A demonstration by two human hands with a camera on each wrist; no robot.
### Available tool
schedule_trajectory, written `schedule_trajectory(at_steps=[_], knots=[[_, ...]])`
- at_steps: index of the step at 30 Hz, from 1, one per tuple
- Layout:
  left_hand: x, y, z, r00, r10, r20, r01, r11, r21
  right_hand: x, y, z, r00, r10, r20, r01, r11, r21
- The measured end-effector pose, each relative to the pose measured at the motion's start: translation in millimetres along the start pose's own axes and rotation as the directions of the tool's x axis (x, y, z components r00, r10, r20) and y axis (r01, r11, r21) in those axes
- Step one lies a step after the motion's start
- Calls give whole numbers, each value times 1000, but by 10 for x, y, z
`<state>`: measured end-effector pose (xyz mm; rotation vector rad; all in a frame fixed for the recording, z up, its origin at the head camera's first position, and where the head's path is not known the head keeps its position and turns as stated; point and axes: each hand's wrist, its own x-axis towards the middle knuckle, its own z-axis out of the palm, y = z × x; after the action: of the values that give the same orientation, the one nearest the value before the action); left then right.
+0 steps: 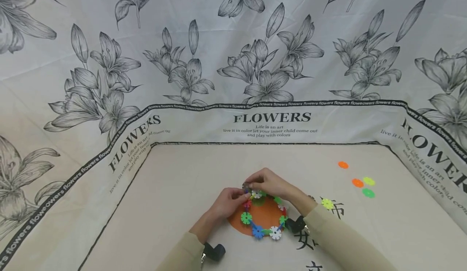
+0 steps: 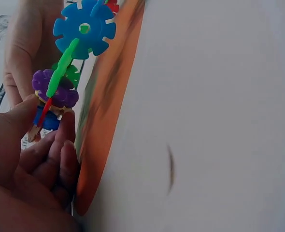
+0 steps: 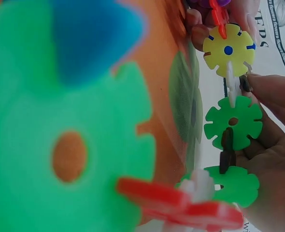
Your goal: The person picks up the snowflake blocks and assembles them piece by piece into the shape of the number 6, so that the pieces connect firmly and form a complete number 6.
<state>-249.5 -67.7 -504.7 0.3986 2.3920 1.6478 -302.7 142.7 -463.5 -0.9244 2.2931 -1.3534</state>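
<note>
A chain of slotted plastic snowflake discs, bent into a ring, includes a green disc, a blue disc and a white disc. At its upper left, my left hand pinches the chain between thumb and fingers, by a purple disc. My right hand meets it at the top, pinching a small dark brown disc. In the right wrist view, its fingertips lie beside a yellow disc, above a green disc. Fingers partly hide the joint between the hands.
Under the ring is an orange printed shape on the pale cloth. Loose discs lie at the right: an orange disc, another orange disc, a green disc and yellow discs. Flower-printed fabric rises behind and at the sides.
</note>
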Motion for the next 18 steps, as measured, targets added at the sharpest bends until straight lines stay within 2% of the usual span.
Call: schedule_trajectory(at_steps=[8, 18], knots=[[-6, 24, -6, 1000, 1, -8, -1, 1000, -1, -15, -8, 11, 1000, 9, -28, -9, 1000, 4], [9, 15, -6, 1000, 16, 2, -16, 1000, 1, -18, 9, 19, 999, 37, -27, -37, 999, -3]])
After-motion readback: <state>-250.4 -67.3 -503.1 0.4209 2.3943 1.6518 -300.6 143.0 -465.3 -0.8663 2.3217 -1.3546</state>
